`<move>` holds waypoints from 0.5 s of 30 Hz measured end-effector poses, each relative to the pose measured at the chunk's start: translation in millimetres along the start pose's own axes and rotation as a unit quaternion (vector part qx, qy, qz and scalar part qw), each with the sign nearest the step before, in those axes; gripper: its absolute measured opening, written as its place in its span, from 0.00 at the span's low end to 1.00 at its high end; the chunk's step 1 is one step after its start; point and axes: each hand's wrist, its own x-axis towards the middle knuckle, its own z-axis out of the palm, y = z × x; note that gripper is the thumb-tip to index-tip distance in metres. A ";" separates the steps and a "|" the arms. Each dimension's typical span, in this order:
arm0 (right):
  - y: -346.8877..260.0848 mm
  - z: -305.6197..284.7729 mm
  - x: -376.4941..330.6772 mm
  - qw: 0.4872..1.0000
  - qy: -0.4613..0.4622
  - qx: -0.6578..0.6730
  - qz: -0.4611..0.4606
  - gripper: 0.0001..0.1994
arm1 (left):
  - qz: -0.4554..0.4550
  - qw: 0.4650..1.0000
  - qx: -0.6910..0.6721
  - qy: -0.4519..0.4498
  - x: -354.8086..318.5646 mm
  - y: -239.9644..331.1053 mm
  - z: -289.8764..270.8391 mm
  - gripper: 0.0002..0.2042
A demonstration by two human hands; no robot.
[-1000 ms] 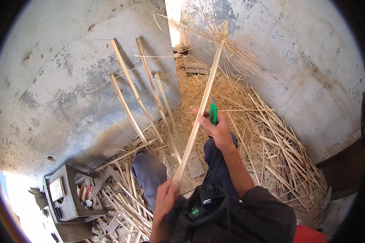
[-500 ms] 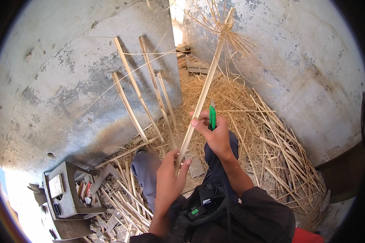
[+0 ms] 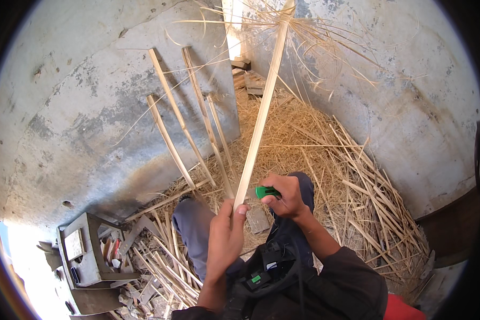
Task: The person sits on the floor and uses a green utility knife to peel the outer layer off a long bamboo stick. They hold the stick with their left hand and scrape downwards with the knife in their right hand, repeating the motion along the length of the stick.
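A long pale strip of split wood or bamboo (image 3: pixel 262 114) slants up and away from me, with thin curled shavings (image 3: pixel 304 24) fanned out around its far end. My left hand (image 3: pixel 227 229) is closed around the strip's near end, thumb along its right edge. Just to the right, my right hand (image 3: pixel 286 194) grips a green utility knife (image 3: pixel 266 192) in a fist. The knife's front points left at the strip, close to its lower part; whether the blade touches it I cannot tell.
Several wooden strips (image 3: pixel 181 117) lean on the left wall. Fine shavings (image 3: pixel 288 128) cover the floor ahead. Loose sticks (image 3: pixel 378 208) pile along the right wall, and more sticks (image 3: pixel 162 261) lie at my left. A grey open box-like stand (image 3: pixel 93 250) with small items is at the lower left.
My right thumb and fingers have left the strip, and that hand has come down and turned the knife from upright to pointing left. The strip has rolled and its far end shifted left.
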 end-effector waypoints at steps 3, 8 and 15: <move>2.4 0.4 -2.4 1.000 0.002 -0.006 -0.027 0.21 | -0.001 1.000 -0.004 -0.010 -0.8 1.3 -0.6 0.11; 2.6 6.7 0.8 0.998 0.028 -0.027 -0.056 0.22 | -0.001 1.000 0.013 -0.019 -2.8 6.1 0.0 0.12; 1.2 7.8 4.4 0.988 0.054 -0.104 -0.102 0.26 | -0.024 0.998 0.051 -0.022 -5.3 14.7 -2.0 0.13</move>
